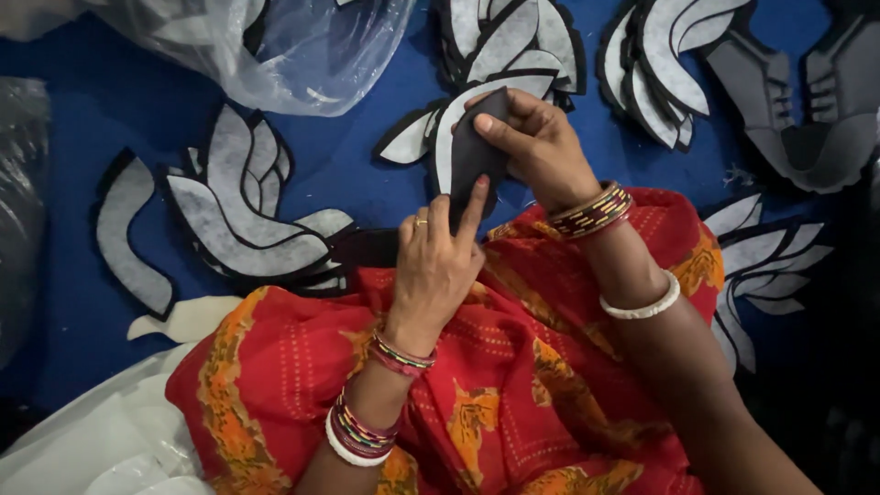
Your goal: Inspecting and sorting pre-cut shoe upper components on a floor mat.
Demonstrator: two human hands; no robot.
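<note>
Two hands working a dark cut piece over a red-clad lap

The left hand (431,266) and right hand (532,147) both had their grip closed on one dark cut piece (477,156), held upright between them above the red patterned cloth (513,385) of the lap; the right thumb pressed its upper edge, the left fingertips its lower edge. Stacks of grey-and-black curved pieces (243,211) lay on the blue surface (101,101) to the left, far side and right, with shoe-shaped grey pieces (797,101) far right and a clear plastic bag (302,46) far left. Judged from these piles, many pieces looked already handled, though done and undone piles could not be told apart
</note>
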